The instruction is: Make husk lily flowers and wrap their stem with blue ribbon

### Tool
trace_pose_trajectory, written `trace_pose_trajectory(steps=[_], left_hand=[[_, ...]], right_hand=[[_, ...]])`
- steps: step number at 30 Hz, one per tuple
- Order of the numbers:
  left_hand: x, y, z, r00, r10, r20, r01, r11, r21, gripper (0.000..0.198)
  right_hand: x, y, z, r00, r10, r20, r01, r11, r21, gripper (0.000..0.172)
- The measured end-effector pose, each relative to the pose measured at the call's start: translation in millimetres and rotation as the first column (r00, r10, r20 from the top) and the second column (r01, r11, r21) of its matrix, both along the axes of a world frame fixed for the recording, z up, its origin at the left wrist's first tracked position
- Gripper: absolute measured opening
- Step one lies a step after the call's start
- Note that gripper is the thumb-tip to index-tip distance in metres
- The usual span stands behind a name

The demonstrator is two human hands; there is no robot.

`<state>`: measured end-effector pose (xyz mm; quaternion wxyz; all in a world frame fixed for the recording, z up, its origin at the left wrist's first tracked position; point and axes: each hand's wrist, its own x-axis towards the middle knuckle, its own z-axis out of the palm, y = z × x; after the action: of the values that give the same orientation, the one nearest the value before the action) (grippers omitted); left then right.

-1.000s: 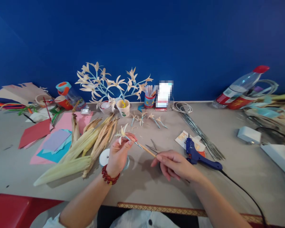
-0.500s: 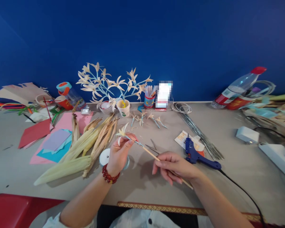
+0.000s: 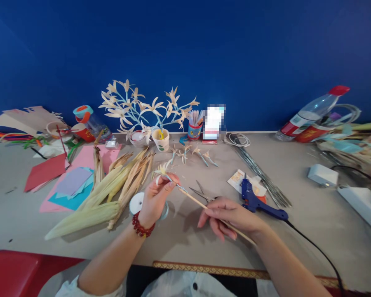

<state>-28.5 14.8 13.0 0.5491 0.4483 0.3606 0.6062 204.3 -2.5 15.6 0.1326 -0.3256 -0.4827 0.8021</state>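
My left hand (image 3: 154, 201) pinches the base of a pale corn-husk flower (image 3: 163, 168) between thumb and fingers. Light-blue tape wraps the short stem just past my fingertips, where it meets a thin wooden stick (image 3: 193, 199). The stick slants down to the right into my right hand (image 3: 227, 215), whose thumb and fingers are closed on it. Scissors (image 3: 204, 194) lie beyond the right hand, their handles partly hidden. Under the left wrist sits a white roll of tape (image 3: 136, 203), partly covered.
Corn husks (image 3: 95, 198) and coloured paper (image 3: 71, 183) lie left. Finished flowers stand in a paper cup (image 3: 160, 141); several loose ones (image 3: 185, 154) lie before it. A blue glue gun (image 3: 254, 199), its cord trailing frontward, and wires (image 3: 262, 177) lie right. A bottle (image 3: 309, 115) leans behind.
The flower and both hands have shifted very slightly right. The flower head has turned a little, and more of the scissors now shows. Both grips stay closed.
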Motion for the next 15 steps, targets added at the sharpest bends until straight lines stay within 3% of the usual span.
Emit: trace_pose_trajectory(steps=[9,15], left_hand=[[-1.2,0.4,-1.5,1.0,-0.029,-0.003,0.029,0.999,0.015,0.011],[-0.8,-0.3,0.5,0.998,-0.037,0.046,0.037,0.999,-0.013,0.011]], right_hand=[[3.9,0.9,1.7,0.997,-0.068,0.023,0.067,0.996,0.066,0.048],[0.8,-0.4,3.2,0.989,-0.145,0.036,0.141,0.986,0.094,0.035]])
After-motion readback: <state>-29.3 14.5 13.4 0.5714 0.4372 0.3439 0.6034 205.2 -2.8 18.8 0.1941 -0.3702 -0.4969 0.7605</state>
